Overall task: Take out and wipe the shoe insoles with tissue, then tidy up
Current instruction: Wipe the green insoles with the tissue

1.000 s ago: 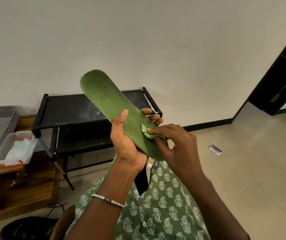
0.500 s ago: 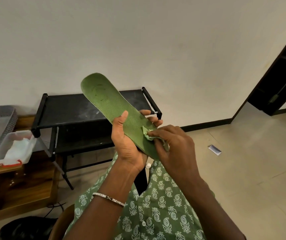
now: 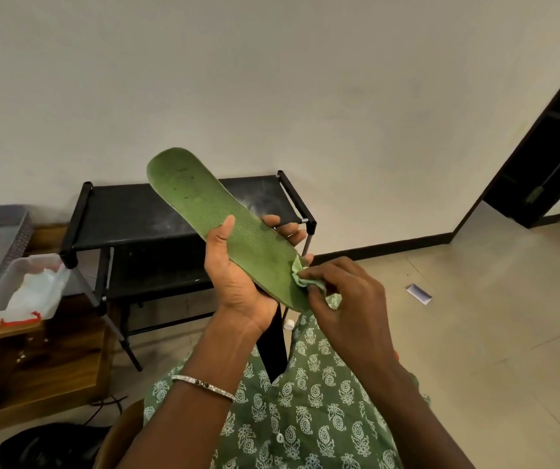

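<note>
One insole [image 3: 204, 204] in left hand [image 3: 238, 279], right hand [image 3: 346, 299] pinching tissue [image 3: 300, 275].

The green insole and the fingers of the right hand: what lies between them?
A small crumpled tissue, pinched by the right hand and pressed on the near end of the green insole. The head view shows it.

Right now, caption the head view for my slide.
Left hand grips a green insole while the right hand presses a wadded tissue against its near end, before a black rack.
</note>
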Tool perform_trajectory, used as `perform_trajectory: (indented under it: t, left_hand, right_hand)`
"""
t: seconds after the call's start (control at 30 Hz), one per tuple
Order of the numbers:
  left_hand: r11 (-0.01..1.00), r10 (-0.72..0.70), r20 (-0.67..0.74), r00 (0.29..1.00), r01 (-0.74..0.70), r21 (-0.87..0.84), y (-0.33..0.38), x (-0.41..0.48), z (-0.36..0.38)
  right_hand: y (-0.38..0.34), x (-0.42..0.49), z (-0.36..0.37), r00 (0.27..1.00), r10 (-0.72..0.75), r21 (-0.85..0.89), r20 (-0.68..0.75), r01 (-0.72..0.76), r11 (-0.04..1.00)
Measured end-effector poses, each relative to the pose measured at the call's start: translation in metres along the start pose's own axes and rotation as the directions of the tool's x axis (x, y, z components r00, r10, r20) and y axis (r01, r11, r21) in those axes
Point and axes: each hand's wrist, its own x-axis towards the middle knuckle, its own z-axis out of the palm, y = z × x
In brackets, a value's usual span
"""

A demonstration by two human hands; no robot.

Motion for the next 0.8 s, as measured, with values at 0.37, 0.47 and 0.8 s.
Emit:
perform_trajectory:
  t: [0.37,0.47,0.8]
  left_hand:
    - [0.996,-0.090,-0.020,0.996,0.091,0.023,-0.019,-0.006,0.010]
    - [0.997,-0.066,-0.022,0.998,0.067,0.049,-0.013,-0.003,0.004]
    - [0.992,-0.099,-0.071,0.993,0.104,0.065,-0.015,-0.002,0.005]
  right_hand:
    - [-0.022,0.020,0.012,0.979,-0.152,-0.189,-0.136,0.125,0.974]
    - [-0.018,0.003,0.012,0.985,-0.108,-0.229,-0.133,0.075,0.971]
    - [-0.026,0.005,0.021,0.989,-0.087,-0.228,-0.118,0.058,0.972]
